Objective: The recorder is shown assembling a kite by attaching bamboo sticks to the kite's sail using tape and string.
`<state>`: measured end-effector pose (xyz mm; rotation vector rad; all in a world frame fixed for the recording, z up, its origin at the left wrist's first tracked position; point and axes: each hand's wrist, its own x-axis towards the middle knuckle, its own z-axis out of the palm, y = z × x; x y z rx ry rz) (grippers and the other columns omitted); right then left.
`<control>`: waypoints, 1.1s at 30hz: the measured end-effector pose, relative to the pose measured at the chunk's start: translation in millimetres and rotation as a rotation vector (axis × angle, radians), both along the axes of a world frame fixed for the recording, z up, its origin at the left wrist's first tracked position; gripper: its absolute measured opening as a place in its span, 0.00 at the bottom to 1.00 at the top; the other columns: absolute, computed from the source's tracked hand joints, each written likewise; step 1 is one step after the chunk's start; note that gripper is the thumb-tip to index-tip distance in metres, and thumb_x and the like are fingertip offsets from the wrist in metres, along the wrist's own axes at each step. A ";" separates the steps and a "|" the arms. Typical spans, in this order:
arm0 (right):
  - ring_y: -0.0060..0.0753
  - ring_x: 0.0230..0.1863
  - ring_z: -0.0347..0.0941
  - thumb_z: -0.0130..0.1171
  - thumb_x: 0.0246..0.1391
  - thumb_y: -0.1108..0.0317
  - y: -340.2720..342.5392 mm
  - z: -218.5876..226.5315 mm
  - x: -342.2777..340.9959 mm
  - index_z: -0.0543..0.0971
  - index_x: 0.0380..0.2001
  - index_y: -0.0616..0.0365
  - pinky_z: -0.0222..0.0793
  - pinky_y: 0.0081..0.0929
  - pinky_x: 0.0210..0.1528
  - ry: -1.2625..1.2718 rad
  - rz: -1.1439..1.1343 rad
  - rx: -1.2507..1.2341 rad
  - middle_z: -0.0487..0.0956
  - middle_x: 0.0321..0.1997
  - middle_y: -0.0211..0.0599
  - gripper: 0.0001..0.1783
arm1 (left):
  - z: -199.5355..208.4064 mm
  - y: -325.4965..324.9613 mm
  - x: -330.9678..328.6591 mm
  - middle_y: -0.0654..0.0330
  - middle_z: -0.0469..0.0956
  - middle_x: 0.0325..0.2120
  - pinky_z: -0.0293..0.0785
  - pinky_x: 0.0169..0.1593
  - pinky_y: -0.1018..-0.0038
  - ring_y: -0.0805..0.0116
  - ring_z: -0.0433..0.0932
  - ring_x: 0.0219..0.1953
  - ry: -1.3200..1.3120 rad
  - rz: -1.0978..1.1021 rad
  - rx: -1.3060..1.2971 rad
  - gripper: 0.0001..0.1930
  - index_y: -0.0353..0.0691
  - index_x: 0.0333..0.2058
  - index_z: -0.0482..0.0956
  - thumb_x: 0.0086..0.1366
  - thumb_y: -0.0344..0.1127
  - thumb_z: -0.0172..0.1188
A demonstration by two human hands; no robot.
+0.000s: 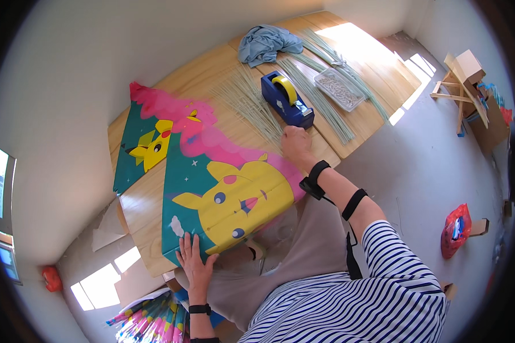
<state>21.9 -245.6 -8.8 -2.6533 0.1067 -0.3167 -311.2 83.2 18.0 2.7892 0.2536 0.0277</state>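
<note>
A printed fabric sheet (243, 197), green and pink with a yellow cartoon animal, lies over the table's near edge. My left hand (195, 264) rests flat on its green corner, fingers spread. Beyond the sheet's right side, my right hand (296, 146) is closed, just in front of a blue tape dispenser (286, 102) with a yellow roll. Whatever its curled fingers hold, if anything, is hidden. Thin pale rods (249, 100) fan out on the tabletop, their near ends close to this hand. A second sheet with the same print (149, 143) lies to the left, partly covered by the first.
On the wooden table (217, 62) are a crumpled blue cloth (268, 44), bundled rods (320, 103) and a clear tub of small pale pieces (339, 90). Colourful folded pieces (154, 320) sit below on the left. A red bag (455, 231) stands on the floor at right.
</note>
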 end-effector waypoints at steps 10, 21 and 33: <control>0.38 0.38 0.84 0.66 0.50 0.64 -112.2 20.7 6.8 0.81 0.36 0.51 0.79 0.34 0.37 -0.121 -0.258 -0.302 0.82 0.40 0.35 0.09 | 1.4 -1.5 -3.9 0.54 0.55 0.73 0.40 0.73 0.46 0.49 0.48 0.75 0.035 0.030 0.022 0.45 0.42 0.67 0.64 0.51 0.39 0.73; 0.48 0.37 0.83 0.57 0.42 0.73 -158.9 18.9 21.1 0.86 0.24 0.51 0.77 0.39 0.41 -0.006 -0.317 0.002 0.85 0.33 0.44 0.09 | 2.1 1.3 -5.5 0.54 0.54 0.72 0.42 0.73 0.45 0.48 0.48 0.75 0.024 0.013 0.019 0.42 0.43 0.67 0.64 0.54 0.40 0.71; 0.48 0.31 0.77 0.59 0.49 0.76 -107.5 69.0 -57.3 0.80 0.25 0.57 0.71 0.39 0.33 -0.398 0.201 0.159 0.78 0.29 0.39 0.03 | 16.0 3.2 2.6 0.49 0.67 0.65 0.57 0.69 0.56 0.45 0.60 0.69 -0.278 0.039 -0.076 0.32 0.36 0.61 0.72 0.57 0.31 0.69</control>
